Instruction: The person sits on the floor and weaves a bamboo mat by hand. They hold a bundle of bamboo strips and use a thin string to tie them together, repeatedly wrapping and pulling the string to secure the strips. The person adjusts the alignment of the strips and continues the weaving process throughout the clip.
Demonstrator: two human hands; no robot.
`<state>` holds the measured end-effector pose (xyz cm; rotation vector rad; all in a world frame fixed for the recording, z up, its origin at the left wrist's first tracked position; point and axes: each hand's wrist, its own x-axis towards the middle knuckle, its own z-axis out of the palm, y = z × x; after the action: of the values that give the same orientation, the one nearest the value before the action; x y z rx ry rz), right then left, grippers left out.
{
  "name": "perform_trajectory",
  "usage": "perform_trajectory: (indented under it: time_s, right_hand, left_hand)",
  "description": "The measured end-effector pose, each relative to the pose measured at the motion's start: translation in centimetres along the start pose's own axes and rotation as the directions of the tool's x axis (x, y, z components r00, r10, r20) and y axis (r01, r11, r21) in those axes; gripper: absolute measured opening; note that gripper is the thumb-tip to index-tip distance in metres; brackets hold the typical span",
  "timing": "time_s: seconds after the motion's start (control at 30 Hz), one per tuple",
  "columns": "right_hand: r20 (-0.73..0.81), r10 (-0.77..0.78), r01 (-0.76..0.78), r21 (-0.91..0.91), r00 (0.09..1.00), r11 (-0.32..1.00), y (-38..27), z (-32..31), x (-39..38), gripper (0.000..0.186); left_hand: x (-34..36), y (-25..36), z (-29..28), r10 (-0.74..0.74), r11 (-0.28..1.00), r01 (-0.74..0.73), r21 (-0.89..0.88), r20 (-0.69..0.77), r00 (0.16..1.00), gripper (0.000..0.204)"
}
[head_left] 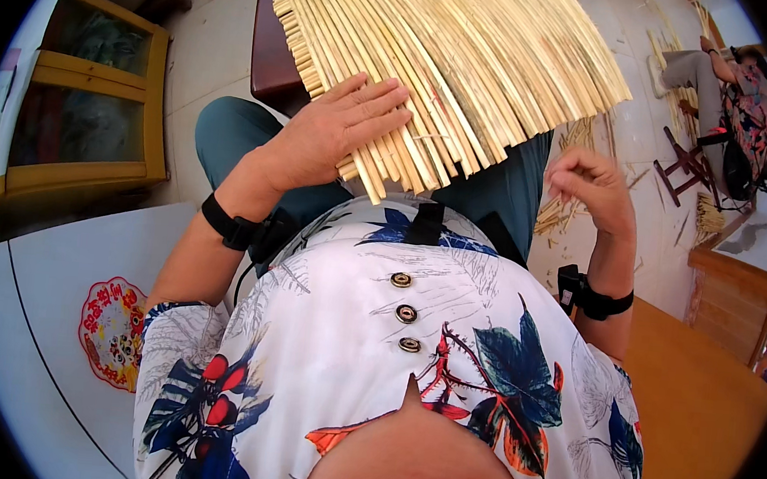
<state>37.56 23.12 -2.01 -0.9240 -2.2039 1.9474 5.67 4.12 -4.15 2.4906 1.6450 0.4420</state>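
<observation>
A wide mat of pale yellow reed-like stalks (pixel 452 56), laid side by side, spreads in front of me over a dark table and my knees. My left hand (pixel 343 128) rests on the mat's near left part, palm down, fingers stretched out over the stalks. The stalk ends under and beside it are uneven. Off the mat's near right corner, my right hand (pixel 593 188) is raised in the air, apart from the stalks. Its fingers are curled together in a pinch; anything between them is too small or hidden to make out.
Under the mat's left edge stands a dark red table (pixel 277 51). A yellow cabinet (pixel 89 90) is at the left. Loose stalks (pixel 558 213) litter the floor on the right. Another person (pixel 741 105) sits at the far right by a folding stool (pixel 682 168). A wooden surface (pixel 695 399) lies near right.
</observation>
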Motion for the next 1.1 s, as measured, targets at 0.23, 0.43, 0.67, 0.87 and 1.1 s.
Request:
perform_trajectory:
  time_s: [0.23, 0.43, 0.67, 0.87, 1.1]
  right_hand:
    - [0.057, -0.529, 0.510, -0.371, 0.846, 0.776, -2.3, 6.5, 9.1, 0.019]
    - [0.096, -0.650, 0.608, -0.478, 0.754, 0.634, -0.7, 8.7, 11.2, 0.007]
    - [0.095, -0.686, 0.635, -0.487, 0.721, 0.600, -0.4, 8.6, 11.8, 0.008]
    - [0.137, -0.774, 0.701, -0.542, 0.618, 0.464, -0.2, 9.0, 11.8, 0.009]
    - [0.042, -0.779, 0.713, -0.438, 0.625, 0.548, -0.5, 9.1, 11.9, 0.008]
  left_hand:
    - [0.6, -0.6, 2.6, 0.010, 1.000, -0.009, 0.030, -0.035, 0.999, 0.067]
    - [0.5, -0.8, 3.3, 0.008, 1.000, -0.007, 0.027, -0.048, 0.999, 0.070]
    - [0.9, -1.0, 2.2, 0.015, 0.994, -0.017, 0.104, 0.023, 1.000, 0.090]
    - [1.0, -0.9, 2.4, 0.008, 0.997, -0.012, 0.074, 0.055, 0.998, 0.093]
    - [0.8, -0.8, 2.1, 0.031, 0.986, -0.036, 0.164, 0.030, 0.999, 0.081]
